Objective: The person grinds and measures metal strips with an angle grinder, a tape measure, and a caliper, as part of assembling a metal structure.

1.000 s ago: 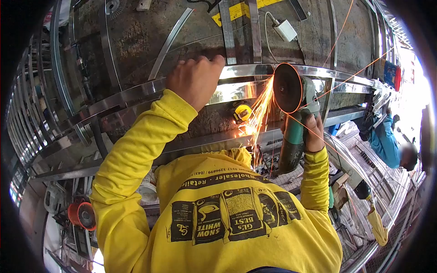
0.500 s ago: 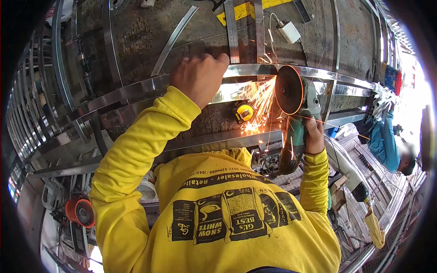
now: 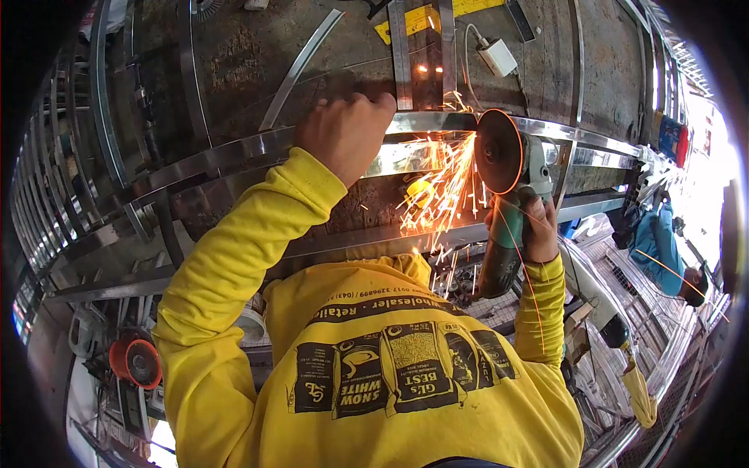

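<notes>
My right hand (image 3: 540,231) is wrapped around the green body of an angle grinder (image 3: 507,246). Its disc (image 3: 499,151) stands upright against a shiny metal bar (image 3: 433,121), and orange sparks spray from the contact down toward my body. Closed over that same bar, to the left of the disc, is my left hand (image 3: 345,134); its fingertips are hidden behind it. A yellow tape measure (image 3: 420,190) lies under the sparks, partly covered by them.
A white adapter (image 3: 497,57) with a cord lies beyond the bar, near a yellow metal ruler or square (image 3: 421,22). A loose metal strip (image 3: 300,69) rests at the back left. At the right, a person in a blue sleeve (image 3: 659,253) bends low. A second orange disc tool (image 3: 136,362) sits lower left.
The spark spray has grown longer and now covers much of the tape measure. The grinder has tilted or shifted very slightly. My left hand stays on the bar.
</notes>
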